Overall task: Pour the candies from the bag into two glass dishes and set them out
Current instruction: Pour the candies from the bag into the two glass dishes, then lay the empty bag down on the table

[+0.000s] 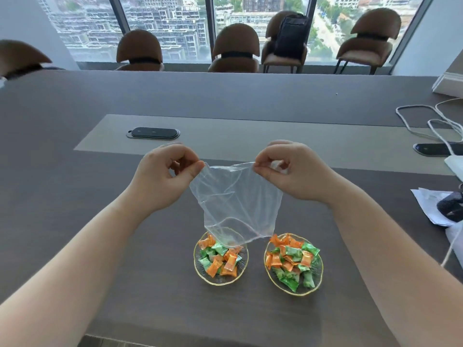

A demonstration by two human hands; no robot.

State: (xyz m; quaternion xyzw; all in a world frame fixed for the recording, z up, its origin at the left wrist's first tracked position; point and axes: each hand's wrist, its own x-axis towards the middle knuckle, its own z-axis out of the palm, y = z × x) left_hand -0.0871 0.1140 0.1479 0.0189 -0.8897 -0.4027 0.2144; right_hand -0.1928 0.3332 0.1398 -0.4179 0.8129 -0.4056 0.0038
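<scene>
There were 2 bare hands, the left hand (166, 176) and the right hand (294, 171), and 1 clear, empty plastic bag (238, 204). On the dark grey surface (75, 196) stood 2 round, gold-rimmed glass dishes, the left dish (200, 267) and the right dish (318, 279); each held a heap of orange and green wrapped candies (220, 259), too overlapped to count exactly. The surface carried 2 black oval socket covers, 1 far left (153, 133) and 1 at the right (436, 149). Behind it stood 5 brown padded chairs (236, 50), 1 of them with 1 black backpack (290, 37). White cords (413, 121) looped at the right, number unclear.
</scene>
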